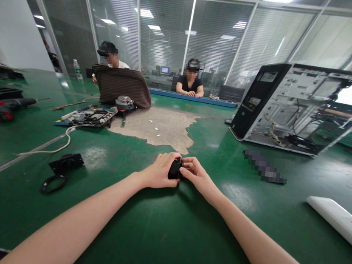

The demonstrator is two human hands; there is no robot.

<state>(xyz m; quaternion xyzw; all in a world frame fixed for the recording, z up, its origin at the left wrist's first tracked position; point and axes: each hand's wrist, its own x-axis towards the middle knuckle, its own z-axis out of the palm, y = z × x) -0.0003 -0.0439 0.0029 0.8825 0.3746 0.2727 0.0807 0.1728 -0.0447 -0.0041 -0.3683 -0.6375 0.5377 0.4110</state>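
Near the middle of the green table [138,230], my left hand [162,171] is wrapped round a small black device [174,169]. My right hand [195,173] pinches the right side of the same device with thumb and fingers. The device's lower face is hidden, and its details are too small to tell. Off to the left lie a black camera-like part [67,163] and, just below it, a black ring [53,183], touching neither hand.
An open computer case [263,104] stands at the right, with a dark blurred object [264,166] and a white casing [341,223] nearer. Left are a circuit board [88,116], a white cable [65,142] and a drill [4,108]. Two people sit across the table.
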